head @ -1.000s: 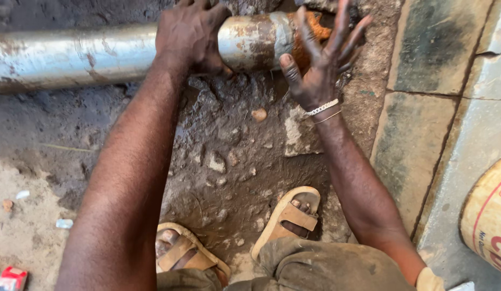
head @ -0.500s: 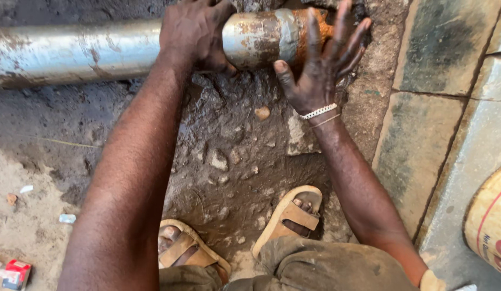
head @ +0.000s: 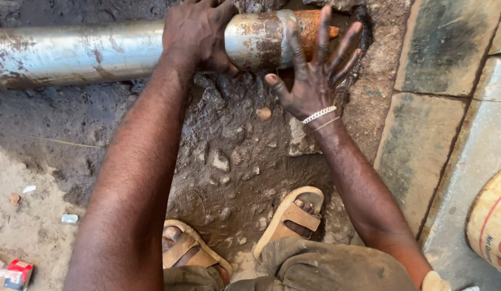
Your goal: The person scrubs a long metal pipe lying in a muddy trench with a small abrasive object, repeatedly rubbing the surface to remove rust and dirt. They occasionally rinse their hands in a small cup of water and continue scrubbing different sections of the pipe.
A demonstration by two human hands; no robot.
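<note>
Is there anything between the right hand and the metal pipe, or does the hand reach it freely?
Nothing visible stands between them. The right hand is spread open against the rusty end of the metal pipe, fingers lying on it. The left hand grips the pipe from above, beside it, not blocking it.

A small red and white packet (head: pixel 19 271) lies on the dirt at bottom left; a tan printed sack (head: pixel 490 226) sits at the right edge.

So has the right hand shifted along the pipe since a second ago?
Yes, slightly. The right hand has slid left along the pipe, its spread fingers now covering more of the rusty end near the grey collar, while the left hand grips the pipe.
</note>
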